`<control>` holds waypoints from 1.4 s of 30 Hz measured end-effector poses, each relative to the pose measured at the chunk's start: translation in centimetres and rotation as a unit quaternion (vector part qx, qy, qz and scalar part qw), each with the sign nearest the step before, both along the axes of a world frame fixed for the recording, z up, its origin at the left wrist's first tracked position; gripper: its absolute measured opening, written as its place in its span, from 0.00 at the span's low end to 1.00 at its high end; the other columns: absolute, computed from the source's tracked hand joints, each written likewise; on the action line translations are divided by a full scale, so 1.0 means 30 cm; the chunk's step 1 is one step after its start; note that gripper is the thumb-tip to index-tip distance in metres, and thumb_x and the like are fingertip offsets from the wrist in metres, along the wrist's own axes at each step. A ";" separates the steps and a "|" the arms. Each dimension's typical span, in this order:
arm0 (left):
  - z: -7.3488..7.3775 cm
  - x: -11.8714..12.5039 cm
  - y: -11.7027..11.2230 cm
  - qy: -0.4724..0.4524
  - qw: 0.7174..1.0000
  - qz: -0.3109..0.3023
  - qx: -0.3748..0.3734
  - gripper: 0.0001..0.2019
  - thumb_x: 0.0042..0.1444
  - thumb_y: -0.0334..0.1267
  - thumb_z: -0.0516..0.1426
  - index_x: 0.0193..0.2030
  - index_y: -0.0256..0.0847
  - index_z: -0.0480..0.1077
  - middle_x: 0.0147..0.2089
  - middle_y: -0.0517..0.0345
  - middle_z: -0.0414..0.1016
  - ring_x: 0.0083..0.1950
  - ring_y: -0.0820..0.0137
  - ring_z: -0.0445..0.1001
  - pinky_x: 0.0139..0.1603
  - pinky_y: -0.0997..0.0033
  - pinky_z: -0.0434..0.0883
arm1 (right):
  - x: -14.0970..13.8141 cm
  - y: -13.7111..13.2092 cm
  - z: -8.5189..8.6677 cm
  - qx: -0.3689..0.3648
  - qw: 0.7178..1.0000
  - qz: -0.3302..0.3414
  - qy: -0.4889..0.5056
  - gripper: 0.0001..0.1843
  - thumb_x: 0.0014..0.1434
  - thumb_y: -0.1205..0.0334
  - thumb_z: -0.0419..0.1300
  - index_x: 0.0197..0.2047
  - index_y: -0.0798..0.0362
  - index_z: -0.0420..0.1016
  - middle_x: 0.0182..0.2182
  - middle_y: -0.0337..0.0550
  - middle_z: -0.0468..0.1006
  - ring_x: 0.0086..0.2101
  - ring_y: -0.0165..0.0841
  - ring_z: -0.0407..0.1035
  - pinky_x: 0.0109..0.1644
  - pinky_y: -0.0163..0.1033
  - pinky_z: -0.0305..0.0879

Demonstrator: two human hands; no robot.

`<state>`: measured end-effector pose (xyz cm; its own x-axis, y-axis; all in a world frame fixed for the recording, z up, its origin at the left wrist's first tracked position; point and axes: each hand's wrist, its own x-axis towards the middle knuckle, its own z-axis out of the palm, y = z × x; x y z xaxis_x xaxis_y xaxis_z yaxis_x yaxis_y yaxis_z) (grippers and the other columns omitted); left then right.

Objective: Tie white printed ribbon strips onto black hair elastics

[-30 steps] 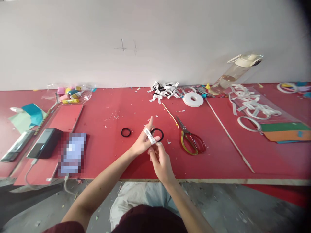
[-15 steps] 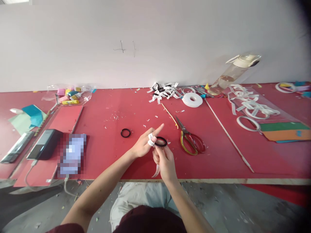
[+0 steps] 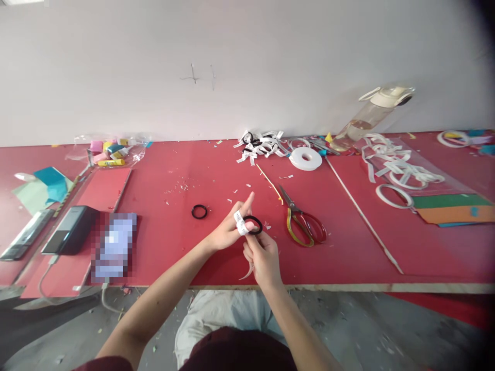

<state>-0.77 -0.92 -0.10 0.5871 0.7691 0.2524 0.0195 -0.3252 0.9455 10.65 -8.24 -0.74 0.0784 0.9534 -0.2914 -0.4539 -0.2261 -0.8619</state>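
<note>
Close together over the front of the red table, my two hands work on a black hair tie [image 3: 254,225] and a white printed ribbon [image 3: 240,223]. My left hand [image 3: 226,232] is closed on the ribbon and the hair tie's left side, its index finger pointing up and away. The ribbon wraps over its fingers. Below the hair tie, my right hand [image 3: 265,255] pinches with curled fingers at the ring's lower edge; a tail of ribbon hangs beneath it. A second black hair tie [image 3: 199,212] lies flat to the left. Scissors [image 3: 303,221] rest to the right, blades pointing away.
By the wall are a pile of ribbon-tied hair ties [image 3: 261,144], a white ribbon roll [image 3: 305,159] and a leaning water bottle [image 3: 359,123]. White bands [image 3: 412,170] lie right. A phone [image 3: 115,245] and a power bank [image 3: 71,230] sit left, with cables over the table edge.
The hair tie has shifted slightly left and tilted between my hands. The ribbon now lies further across my left fingers, and its hanging tail has turned narrower.
</note>
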 end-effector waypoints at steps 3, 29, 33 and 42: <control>0.002 0.000 -0.001 0.032 0.999 0.025 0.034 0.33 0.67 0.59 0.42 0.74 0.50 0.51 0.46 0.53 0.61 0.45 0.65 0.62 0.58 0.56 0.64 | 0.008 0.006 0.012 -0.024 0.999 0.014 0.035 0.26 0.47 0.41 0.71 0.32 0.52 0.65 0.16 0.23 0.45 0.15 0.17 0.39 0.16 0.26 0.37; -0.005 -0.012 0.010 0.072 0.988 -0.017 0.136 0.51 0.60 0.66 0.50 0.75 0.47 0.21 0.57 0.45 0.63 0.53 0.58 0.64 0.58 0.52 0.64 | 0.077 0.032 0.044 -0.031 0.990 0.105 0.092 0.24 0.41 0.50 0.75 0.32 0.55 0.70 0.16 0.24 0.51 0.16 0.16 0.39 0.18 0.27 0.34; 0.001 -0.018 0.007 0.049 0.994 0.007 0.098 0.50 0.60 0.66 0.50 0.76 0.49 0.23 0.57 0.46 0.60 0.49 0.61 0.63 0.52 0.56 0.67 | 0.039 0.024 0.026 -0.062 0.989 0.075 0.107 0.26 0.41 0.46 0.75 0.32 0.54 0.70 0.14 0.21 0.45 0.15 0.16 0.35 0.17 0.27 0.32; 0.004 -0.022 0.014 0.106 0.982 -0.013 0.155 0.51 0.58 0.70 0.47 0.77 0.45 0.28 0.56 0.44 0.64 0.46 0.61 0.64 0.52 0.55 0.67 | 0.054 0.026 0.032 -0.036 0.985 0.092 0.143 0.24 0.39 0.50 0.76 0.28 0.55 0.69 0.17 0.28 0.56 0.18 0.18 0.47 0.20 0.28 0.43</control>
